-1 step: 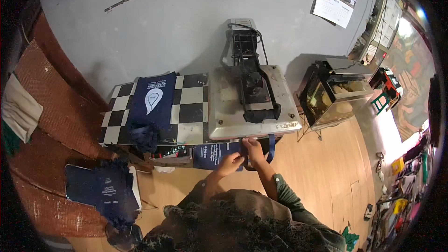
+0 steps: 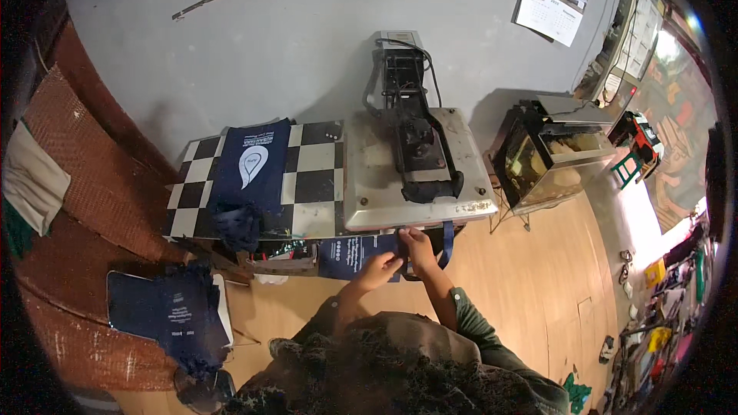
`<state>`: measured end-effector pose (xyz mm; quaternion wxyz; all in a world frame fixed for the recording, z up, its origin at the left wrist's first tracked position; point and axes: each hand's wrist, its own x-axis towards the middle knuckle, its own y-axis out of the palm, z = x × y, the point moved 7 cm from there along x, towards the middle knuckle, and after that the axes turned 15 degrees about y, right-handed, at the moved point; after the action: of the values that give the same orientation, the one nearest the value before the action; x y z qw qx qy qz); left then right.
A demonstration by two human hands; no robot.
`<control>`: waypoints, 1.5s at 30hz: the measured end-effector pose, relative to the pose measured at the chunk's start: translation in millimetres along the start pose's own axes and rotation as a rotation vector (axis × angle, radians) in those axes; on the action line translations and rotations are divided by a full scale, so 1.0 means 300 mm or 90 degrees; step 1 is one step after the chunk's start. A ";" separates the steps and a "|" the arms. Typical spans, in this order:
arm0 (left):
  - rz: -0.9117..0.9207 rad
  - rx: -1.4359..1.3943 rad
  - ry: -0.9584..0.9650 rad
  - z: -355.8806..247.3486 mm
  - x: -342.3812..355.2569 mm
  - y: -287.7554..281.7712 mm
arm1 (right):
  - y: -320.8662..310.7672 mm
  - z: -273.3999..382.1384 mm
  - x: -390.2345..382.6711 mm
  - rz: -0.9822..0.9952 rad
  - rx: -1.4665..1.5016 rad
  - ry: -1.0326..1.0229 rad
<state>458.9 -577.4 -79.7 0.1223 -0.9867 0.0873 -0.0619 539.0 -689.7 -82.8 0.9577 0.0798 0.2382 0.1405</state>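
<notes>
A flat navy-blue cloth bag with white print (image 2: 346, 256) shows below the front edge of the silver, square-plated heat press (image 2: 370, 157). Before that press, the left hand (image 2: 377, 269) and right hand (image 2: 419, 250) nearly meet over the bag, fingers partly curled; whether either pinches cloth, I cannot tell.

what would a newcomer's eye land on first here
Probably the big metal press, standing out at centre before the grey wall. By its front edge are the left hand and right hand, close together. To its left, a white-printed navy cloth lies on the checkered tabletop.
</notes>
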 end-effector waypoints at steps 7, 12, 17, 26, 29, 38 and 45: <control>-0.084 0.114 0.075 -0.129 0.006 -0.129 | 0.002 0.005 -0.052 -0.011 -0.023 0.006; -0.109 0.252 0.341 -0.328 0.044 -0.148 | 0.018 0.012 -0.119 0.010 -0.015 0.154; 0.041 0.316 0.339 -0.337 0.077 -0.119 | 0.023 0.114 -0.195 -0.050 -0.378 -0.011; 0.044 0.336 0.312 -0.349 0.094 -0.114 | 0.056 0.190 -0.240 -0.070 -0.799 -0.095; 0.065 0.375 0.301 -0.347 0.109 -0.102 | 0.031 0.210 -0.246 -0.042 -0.854 -0.161; 0.032 0.315 0.259 -0.406 0.133 -0.112 | -0.083 0.324 -0.285 -0.010 -0.670 -0.250; 0.005 0.205 0.232 -0.413 0.117 -0.063 | -0.029 0.356 -0.326 0.003 -0.607 -0.336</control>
<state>478.5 -594.4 47.7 0.2608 -0.9265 0.1009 -0.2517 509.2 -737.2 51.0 0.9146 -0.3306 -0.1007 0.2100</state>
